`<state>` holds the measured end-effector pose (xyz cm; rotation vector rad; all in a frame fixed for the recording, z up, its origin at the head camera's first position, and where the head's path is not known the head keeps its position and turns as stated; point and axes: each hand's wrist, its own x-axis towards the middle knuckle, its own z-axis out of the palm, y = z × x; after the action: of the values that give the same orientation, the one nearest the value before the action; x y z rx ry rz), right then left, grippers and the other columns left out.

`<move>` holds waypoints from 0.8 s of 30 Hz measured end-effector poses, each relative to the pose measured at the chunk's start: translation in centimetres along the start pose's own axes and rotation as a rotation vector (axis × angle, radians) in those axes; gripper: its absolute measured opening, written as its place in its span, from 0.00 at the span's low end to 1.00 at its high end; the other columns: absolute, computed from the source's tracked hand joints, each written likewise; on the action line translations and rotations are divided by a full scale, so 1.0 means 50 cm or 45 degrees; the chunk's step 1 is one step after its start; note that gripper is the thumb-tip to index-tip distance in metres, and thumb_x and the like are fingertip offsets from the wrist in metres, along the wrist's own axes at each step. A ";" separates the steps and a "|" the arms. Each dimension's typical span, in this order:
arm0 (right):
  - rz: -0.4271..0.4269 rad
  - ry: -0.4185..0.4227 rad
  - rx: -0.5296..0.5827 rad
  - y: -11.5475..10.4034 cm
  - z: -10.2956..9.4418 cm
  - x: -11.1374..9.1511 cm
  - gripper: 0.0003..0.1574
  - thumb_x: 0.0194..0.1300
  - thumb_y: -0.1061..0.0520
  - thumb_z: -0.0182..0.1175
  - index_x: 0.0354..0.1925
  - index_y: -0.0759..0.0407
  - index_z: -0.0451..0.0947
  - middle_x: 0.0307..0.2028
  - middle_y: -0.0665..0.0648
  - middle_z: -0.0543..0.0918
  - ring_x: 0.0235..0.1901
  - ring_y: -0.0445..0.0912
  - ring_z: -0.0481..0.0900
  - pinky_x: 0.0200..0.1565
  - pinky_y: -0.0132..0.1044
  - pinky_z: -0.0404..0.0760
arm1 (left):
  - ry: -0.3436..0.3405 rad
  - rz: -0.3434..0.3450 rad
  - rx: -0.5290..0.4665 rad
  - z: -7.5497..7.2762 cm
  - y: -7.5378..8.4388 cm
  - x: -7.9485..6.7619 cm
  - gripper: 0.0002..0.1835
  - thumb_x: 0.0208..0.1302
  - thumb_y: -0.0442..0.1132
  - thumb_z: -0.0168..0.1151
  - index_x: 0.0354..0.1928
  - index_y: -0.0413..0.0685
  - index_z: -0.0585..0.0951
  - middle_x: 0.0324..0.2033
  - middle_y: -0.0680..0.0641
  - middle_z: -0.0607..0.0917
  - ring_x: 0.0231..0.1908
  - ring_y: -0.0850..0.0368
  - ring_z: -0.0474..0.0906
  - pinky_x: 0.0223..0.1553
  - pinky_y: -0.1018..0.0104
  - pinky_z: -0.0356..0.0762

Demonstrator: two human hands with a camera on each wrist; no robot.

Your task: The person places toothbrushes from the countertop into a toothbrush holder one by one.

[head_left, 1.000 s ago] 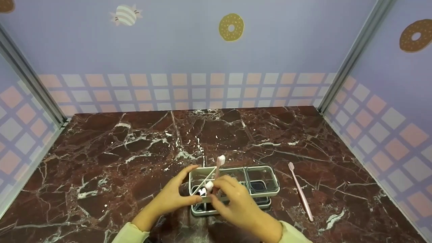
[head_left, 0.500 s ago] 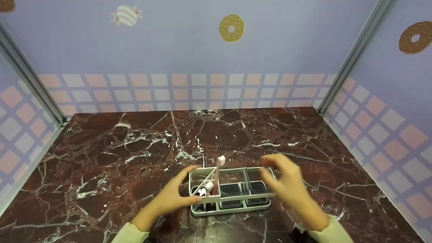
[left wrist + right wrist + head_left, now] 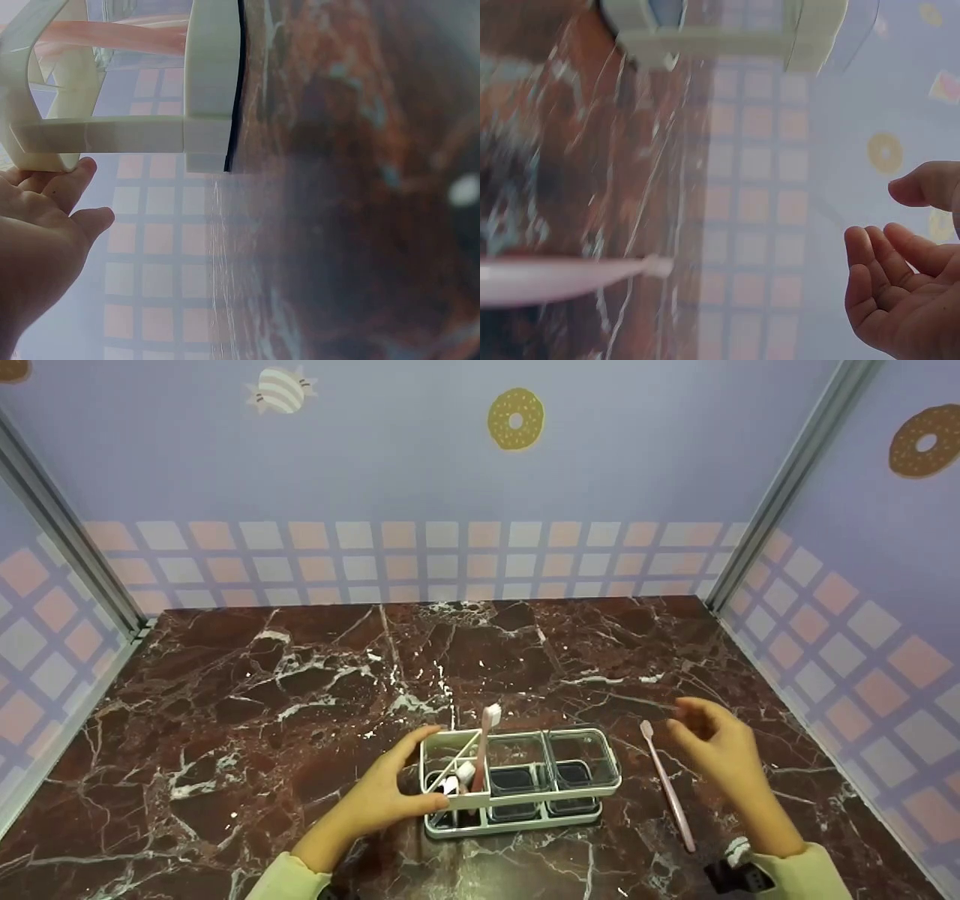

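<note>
A white two-tier toothbrush holder (image 3: 517, 795) with clear compartments stands on the table. My left hand (image 3: 382, 787) spans its left end, thumb at the front rim and index finger at the back; in the left wrist view the fingers (image 3: 71, 187) touch the upper frame. Inside the left section a pink toothbrush (image 3: 482, 746) stands upright, bristles up, beside a second white brush head (image 3: 465, 774). Another pink toothbrush (image 3: 669, 787) lies on the table to the right. My right hand (image 3: 720, 750) hovers just right of it, holding nothing, fingers loosely bent.
The dark red marbled table (image 3: 315, 697) is walled at the back and sides by lilac panels (image 3: 390, 457) with checks and doughnut prints. Grey metal posts (image 3: 780, 487) stand at the back corners. White specks dot the tabletop behind the holder.
My right hand has let go of the toothbrush in the holder and moved right, past the holder's right end to the loose toothbrush. The left hand has stayed at the holder.
</note>
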<state>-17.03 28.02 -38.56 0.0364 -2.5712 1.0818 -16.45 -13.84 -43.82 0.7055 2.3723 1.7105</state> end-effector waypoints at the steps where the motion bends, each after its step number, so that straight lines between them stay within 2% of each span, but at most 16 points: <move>1: 0.024 -0.017 -0.029 0.007 -0.004 0.002 0.22 0.63 0.59 0.63 0.54 0.67 0.76 0.42 0.63 0.83 0.33 0.33 0.76 0.36 0.21 0.75 | 0.001 0.000 -0.002 0.000 0.000 0.000 0.47 0.49 0.43 0.75 0.70 0.49 0.61 0.56 0.37 0.75 0.46 0.40 0.77 0.47 0.51 0.77; 6: 0.085 -0.113 -0.114 0.035 -0.014 0.009 0.26 0.66 0.54 0.61 0.57 0.67 0.74 0.45 0.64 0.82 0.39 0.44 0.79 0.37 0.25 0.75 | 0.004 -0.001 0.002 0.000 -0.001 0.000 0.47 0.49 0.43 0.75 0.70 0.50 0.62 0.56 0.37 0.75 0.46 0.41 0.77 0.47 0.50 0.77; 11: 0.124 -0.173 -0.125 0.065 -0.002 0.014 0.27 0.65 0.55 0.61 0.58 0.70 0.73 0.46 0.66 0.82 0.43 0.55 0.80 0.38 0.30 0.77 | 0.003 0.002 0.010 0.000 -0.002 0.001 0.46 0.49 0.44 0.75 0.70 0.52 0.62 0.55 0.37 0.75 0.46 0.42 0.77 0.47 0.50 0.78; 18: 0.124 -0.345 -0.156 0.101 0.034 0.022 0.30 0.63 0.59 0.62 0.57 0.76 0.70 0.44 0.72 0.81 0.45 0.63 0.80 0.45 0.50 0.81 | 0.007 0.007 0.014 -0.001 -0.002 0.001 0.46 0.49 0.44 0.75 0.70 0.51 0.62 0.56 0.39 0.76 0.51 0.37 0.74 0.50 0.51 0.74; 24: 0.118 -0.502 -0.285 0.120 0.052 0.024 0.32 0.60 0.57 0.62 0.56 0.79 0.70 0.45 0.74 0.80 0.46 0.66 0.78 0.48 0.58 0.77 | 0.005 0.001 0.019 -0.001 0.000 0.000 0.46 0.49 0.44 0.75 0.70 0.52 0.62 0.56 0.37 0.75 0.50 0.38 0.75 0.51 0.48 0.74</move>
<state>-19.91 30.59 -44.00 0.0825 -3.0625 0.8816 -16.47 -13.87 -43.83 0.7054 2.3900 1.6981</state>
